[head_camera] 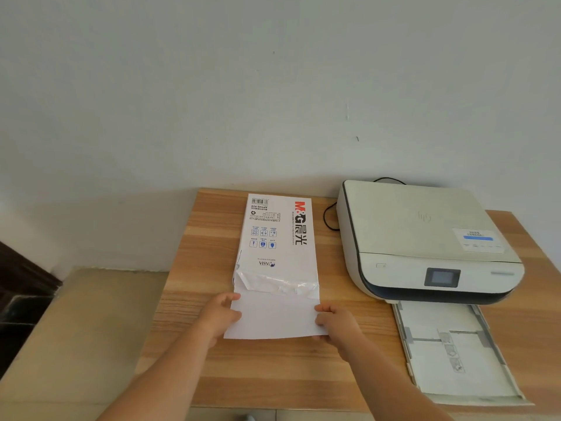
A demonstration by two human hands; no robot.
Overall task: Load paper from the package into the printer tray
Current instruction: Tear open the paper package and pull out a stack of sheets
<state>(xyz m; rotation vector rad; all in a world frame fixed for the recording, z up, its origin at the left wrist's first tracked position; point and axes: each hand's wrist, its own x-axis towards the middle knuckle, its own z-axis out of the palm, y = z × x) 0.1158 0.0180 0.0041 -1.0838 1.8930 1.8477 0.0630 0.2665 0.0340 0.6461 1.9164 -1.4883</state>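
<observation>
Both hands pinch the white sheets of paper point(274, 317) that stick out of the torn near end of the package. The left hand point(220, 314) closes on the stack's left edge with its thumb on top; the right hand point(335, 322) closes on the right edge near the front corner, fingers curled under.

That paper lies at 6 o'clock on the table, its long axis running from 12 to 6 o'clock, with the free end pointing toward the person and the far end still inside the wrapper.

At far left, about 9 o'clock, a plain beige surface point(91, 329) sits beside and lower than the light wood-grain table point(273, 375). On the table's centre lies the long white paper package with red and black printing point(277, 229), its closed end at 12 o'clock near the pale wall point(243, 86) and its torn, crinkled mouth facing 6 o'clock. A black cable point(329, 218) loops between the package and the cream flatbed printer with a small dark screen point(425, 238) at 2 o'clock. From the printer's front, at 4 o'clock, the pale grey rectangular printer tray point(455, 347) is pulled out toward the person; its guides show, and whether it holds sheets I cannot tell. Nothing lies between the paper and the tray.
</observation>
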